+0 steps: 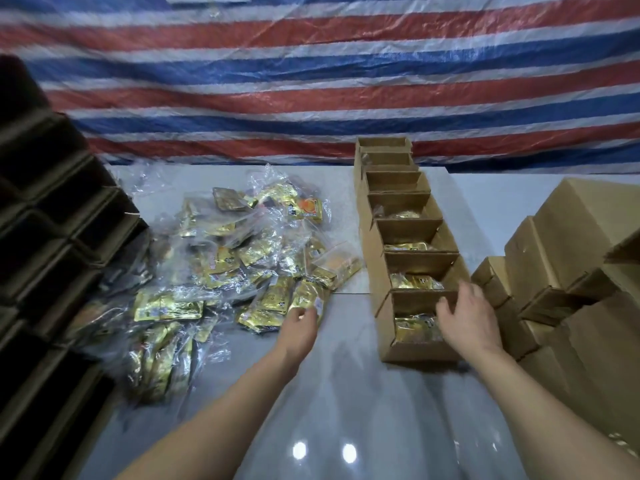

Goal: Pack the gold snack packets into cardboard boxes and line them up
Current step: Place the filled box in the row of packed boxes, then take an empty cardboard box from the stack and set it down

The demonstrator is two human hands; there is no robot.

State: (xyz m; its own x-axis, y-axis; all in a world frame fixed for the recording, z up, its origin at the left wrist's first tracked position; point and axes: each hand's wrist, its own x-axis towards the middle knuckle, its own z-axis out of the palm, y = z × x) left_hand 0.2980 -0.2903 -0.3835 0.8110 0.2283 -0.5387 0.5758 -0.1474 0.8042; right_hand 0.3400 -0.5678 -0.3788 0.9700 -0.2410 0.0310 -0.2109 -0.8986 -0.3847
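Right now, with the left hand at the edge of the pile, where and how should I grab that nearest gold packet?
Pinch the near corner of the gold packet, coming from the near side where the left hand already is. It lies flat and tilted at the pile edge, its near end overhanging bare table, so probably nothing needs shifting.

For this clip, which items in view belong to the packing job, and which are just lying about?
Part of the job:
- pile of gold packets
- row of open boxes
- nearest box, right hand at it
- left hand on a packet

Lying about:
- striped tarp
- dark stacked trays
- cartons at right
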